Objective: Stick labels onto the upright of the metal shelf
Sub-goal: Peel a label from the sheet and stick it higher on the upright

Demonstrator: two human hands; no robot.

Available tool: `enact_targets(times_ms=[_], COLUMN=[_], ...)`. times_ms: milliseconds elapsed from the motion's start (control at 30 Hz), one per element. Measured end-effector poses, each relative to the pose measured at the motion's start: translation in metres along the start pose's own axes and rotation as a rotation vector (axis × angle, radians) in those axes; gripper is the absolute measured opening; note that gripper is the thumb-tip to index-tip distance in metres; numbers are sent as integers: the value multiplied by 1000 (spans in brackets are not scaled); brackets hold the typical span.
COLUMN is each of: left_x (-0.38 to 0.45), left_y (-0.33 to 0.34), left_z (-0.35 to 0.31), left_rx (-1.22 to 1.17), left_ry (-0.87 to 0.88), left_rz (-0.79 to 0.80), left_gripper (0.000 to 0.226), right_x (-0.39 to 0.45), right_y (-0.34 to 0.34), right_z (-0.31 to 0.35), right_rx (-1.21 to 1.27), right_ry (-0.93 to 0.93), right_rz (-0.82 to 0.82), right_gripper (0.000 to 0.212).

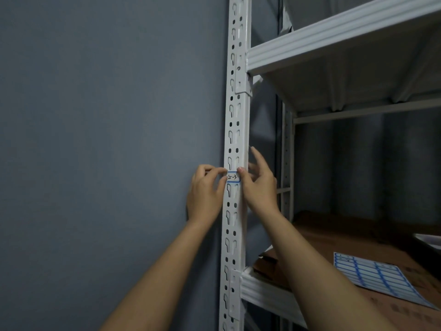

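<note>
obs: a small white paper label with a blue rounded border and black handwriting (233, 177) lies flat across the front face of the white perforated metal upright (235, 130) of the shelf, about midway between the upper white ribbed shelf beam (334, 37) and the lower white ribbed shelf beam (265, 292). the writing reads something like "5-3", not fully legible.

left hand (205, 192): sits on the wall side of the upright, fingers curled, thumb and forefinger tips meeting at the label's left end, pinching or pressing it against the metal; cannot tell which.

right hand (259, 185): sits on the shelf side, thumb tip pressed on the label's right end, remaining fingers spread and raised just beside the upright's edge, holding nothing.

both forearms reach up from the bottom of view.

surroundings: flat grey-blue painted wall (107, 127) to the left of the upright. on the lower shelf, brown cardboard sheeting (317, 237) with a white sheet of blue-bordered blank labels (372, 275) lying flat on it, well apart from the hands. a second white perforated rear upright (286, 163) stands behind the right hand.
</note>
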State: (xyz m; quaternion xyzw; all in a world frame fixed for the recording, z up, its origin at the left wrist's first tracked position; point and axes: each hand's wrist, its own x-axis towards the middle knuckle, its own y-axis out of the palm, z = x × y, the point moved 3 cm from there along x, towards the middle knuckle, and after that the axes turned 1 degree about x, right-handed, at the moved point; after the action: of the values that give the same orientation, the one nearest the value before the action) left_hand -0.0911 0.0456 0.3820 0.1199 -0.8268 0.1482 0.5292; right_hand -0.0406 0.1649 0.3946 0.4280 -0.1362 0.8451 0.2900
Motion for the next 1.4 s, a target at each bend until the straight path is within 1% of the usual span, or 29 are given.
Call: enact_targets(times_ms=[200,300,467,567,800,1100,1300,1400], left_x=[-2,2,8,10,1,-4,-1,2], left_y=[3,3,8,9,9,14,16,14], left_z=[5,6,11,11,4,7,9,7], left_rx=[2,-10,-53,-29,-23,-27,-54,-30], left_ry=[64,90,68,71,87,104,81,83], left_rz=[-51,-27,8,23,-75,-116,-60,-30], left_gripper=[12,9,6,6,6,11,12,9], right_x=[2,2,3,3,3,3,3,2], right_y=[3,5,10,11,9,9,10,10], right_z=[-6,-10,-14,-16,-15,-16,-19,-16], right_rx=[10,-10,-13,-24,10,37,22,19], right_ry=[33,36,16,0,-3,-43,-48,-36], right_rz=[-40,-67,-119,-118,-103,-110,-116,-118], right_gripper=[50,47,42,40,37,32,32,33])
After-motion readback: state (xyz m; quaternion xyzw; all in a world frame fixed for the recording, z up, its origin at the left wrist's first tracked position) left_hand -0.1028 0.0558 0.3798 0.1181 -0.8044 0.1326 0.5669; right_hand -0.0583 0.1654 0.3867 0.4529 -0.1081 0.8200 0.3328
